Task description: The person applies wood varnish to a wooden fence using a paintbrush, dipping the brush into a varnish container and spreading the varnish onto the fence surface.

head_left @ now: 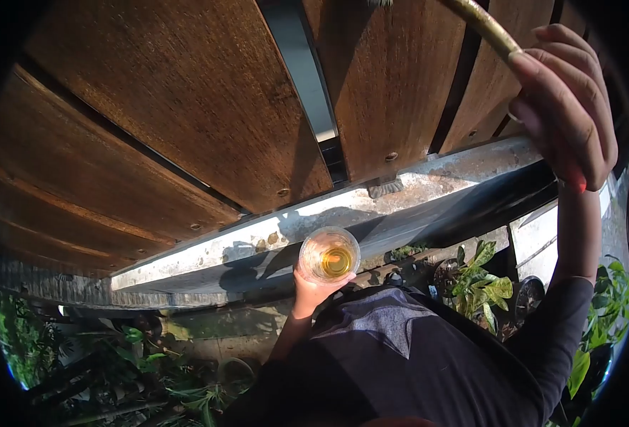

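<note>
My left hand (pixel 316 288) is wrapped round a clear plastic cup (pixel 313 257), held below the slats' edge near my body. A little amber liquid (pixel 336 262) lies at the cup's bottom. Raised at the upper right, my right hand (pixel 567 99) pinches a slim gold-brown brush handle (pixel 481 25) between thumb and fingers. The handle runs out of the top of the view. A small dark tuft of bristles (pixel 380 2) shows at the top edge, mostly cut off. Beneath the handle lie brown wooden slats (pixel 392 85).
Screws fix the slats along a weathered white-grey rail (pixel 257 238). Between slats are dark gaps, one wider with a pale surface (pixel 300 67) beneath. Leafy plants (pixel 481 285) grow beyond the rail, and more greenery (pixel 186 384) fills the lower left. My dark shirt (pixel 400 370) is close below the cup.
</note>
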Demonstrator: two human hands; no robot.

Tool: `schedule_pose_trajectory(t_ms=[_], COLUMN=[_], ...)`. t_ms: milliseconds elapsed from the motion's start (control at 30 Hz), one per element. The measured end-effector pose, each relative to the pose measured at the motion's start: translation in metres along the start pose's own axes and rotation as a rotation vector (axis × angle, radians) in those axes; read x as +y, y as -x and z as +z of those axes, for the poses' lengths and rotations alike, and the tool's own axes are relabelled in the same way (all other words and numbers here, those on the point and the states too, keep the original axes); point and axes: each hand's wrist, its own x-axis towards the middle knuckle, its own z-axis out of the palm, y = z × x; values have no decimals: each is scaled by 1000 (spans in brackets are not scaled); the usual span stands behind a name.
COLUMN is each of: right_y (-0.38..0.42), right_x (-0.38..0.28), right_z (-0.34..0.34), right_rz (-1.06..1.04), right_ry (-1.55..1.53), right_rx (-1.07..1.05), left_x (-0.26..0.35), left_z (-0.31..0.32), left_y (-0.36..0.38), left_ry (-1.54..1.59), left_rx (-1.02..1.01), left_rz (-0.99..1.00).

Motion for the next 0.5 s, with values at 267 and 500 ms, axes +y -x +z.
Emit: schedule_pose_trajectory(t_ms=[267, 500], right_y=[-71, 18], right_x=[48, -60], right_z=[-24, 40], right_rz=[-289, -331], right_ry=[284, -439], right_rx=[-47, -634], left_x=[10, 9], left_z=[-6, -8], left_y=[-12, -20], left_ry=[128, 158], left_rx=[-61, -32], left_rz=[-160, -107])
